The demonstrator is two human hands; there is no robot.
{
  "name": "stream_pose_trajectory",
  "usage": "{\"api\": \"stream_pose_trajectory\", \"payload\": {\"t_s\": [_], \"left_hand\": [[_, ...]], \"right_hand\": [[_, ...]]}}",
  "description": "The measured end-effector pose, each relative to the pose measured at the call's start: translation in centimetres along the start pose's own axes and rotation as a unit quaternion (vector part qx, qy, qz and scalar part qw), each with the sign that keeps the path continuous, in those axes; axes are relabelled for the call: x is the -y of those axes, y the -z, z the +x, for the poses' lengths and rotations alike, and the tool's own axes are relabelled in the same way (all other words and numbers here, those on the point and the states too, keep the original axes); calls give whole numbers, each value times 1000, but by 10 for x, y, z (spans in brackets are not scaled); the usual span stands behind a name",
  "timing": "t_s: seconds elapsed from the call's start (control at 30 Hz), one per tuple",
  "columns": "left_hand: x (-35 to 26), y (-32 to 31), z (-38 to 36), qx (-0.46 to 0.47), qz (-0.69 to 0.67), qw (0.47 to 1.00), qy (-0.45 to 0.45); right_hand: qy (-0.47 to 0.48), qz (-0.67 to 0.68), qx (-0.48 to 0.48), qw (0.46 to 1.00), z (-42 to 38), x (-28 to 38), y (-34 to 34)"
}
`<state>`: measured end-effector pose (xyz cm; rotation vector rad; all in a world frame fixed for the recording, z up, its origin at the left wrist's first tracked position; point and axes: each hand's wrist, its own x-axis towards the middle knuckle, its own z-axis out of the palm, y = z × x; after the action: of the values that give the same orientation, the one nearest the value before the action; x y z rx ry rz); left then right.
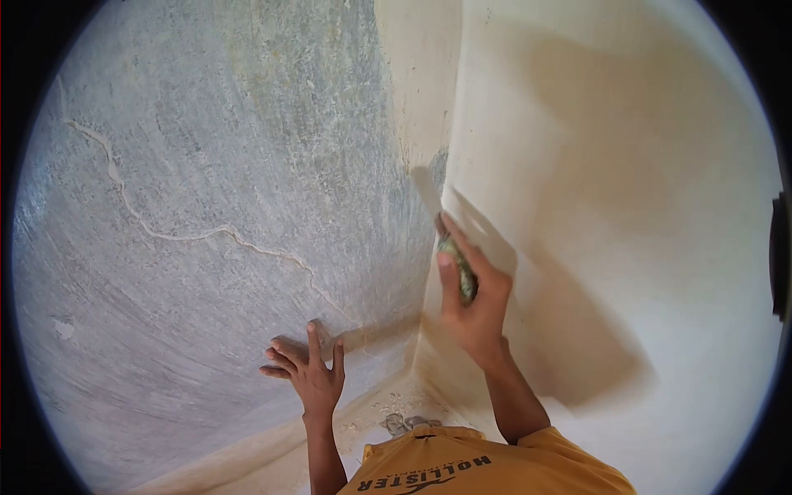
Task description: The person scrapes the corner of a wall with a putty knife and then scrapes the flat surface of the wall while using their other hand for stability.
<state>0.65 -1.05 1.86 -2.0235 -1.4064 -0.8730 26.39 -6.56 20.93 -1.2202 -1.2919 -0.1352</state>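
Observation:
My right hand (477, 309) grips a putty knife (427, 190) by its dark, patterned handle. The blade points up and lies against the left wall close to the corner, at the lower end of a cream-coated strip (419, 74); motion blurs it a little. Lower down, my left hand (315, 375) rests on the grey, scratched wall (214, 157) with its fingers spread, holding nothing. A pale, wandering crack (177, 238) runs down this wall and ends near my left fingers.
On the right side, a smooth cream wall (610, 198) meets the grey one at a vertical corner and carries my arm's shadow. Crumbs of debris (400, 404) lie on the floor by the corner, near my feet (404, 423). A dark object (780, 256) shows at the far right edge.

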Motion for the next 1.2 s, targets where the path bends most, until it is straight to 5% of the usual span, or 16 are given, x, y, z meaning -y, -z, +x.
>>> {"api": "stream_pose_trajectory", "payload": {"t_s": [0.13, 0.23, 0.37, 0.53, 0.63, 0.83, 0.97, 1.1, 1.2], "left_hand": [[3, -1, -2, 2, 8, 1000, -6], [1, -5, 0, -7, 14, 1000, -11], [-1, -3, 2, -9, 18, 1000, -10], [0, -9, -1, -15, -7, 1000, 6], [0, -8, -3, -17, -12, 1000, 1], [-1, -7, 0, -19, -5, 1000, 2], [0, -6, 0, -17, -7, 1000, 3], [-1, -9, 0, -26, -4, 1000, 2], [-2, -9, 0, -17, -7, 1000, 9]], "right_hand": [[-41, 11, 24, 999, -2, 5, 3], [12, 5, 19, 1000, -12, 1, -5], [-61, 28, 31, 997, 3, 15, 6], [3, 16, 20, 1000, -13, 3, -5], [-65, 41, 35, 996, 3, 13, 8], [12, 5, 6, 1000, -18, 6, -10], [-96, 28, 36, 994, 5, 21, 8], [17, 10, 13, 1000, -18, 8, -10], [-57, 32, 23, 998, -1, 16, 3]]}}
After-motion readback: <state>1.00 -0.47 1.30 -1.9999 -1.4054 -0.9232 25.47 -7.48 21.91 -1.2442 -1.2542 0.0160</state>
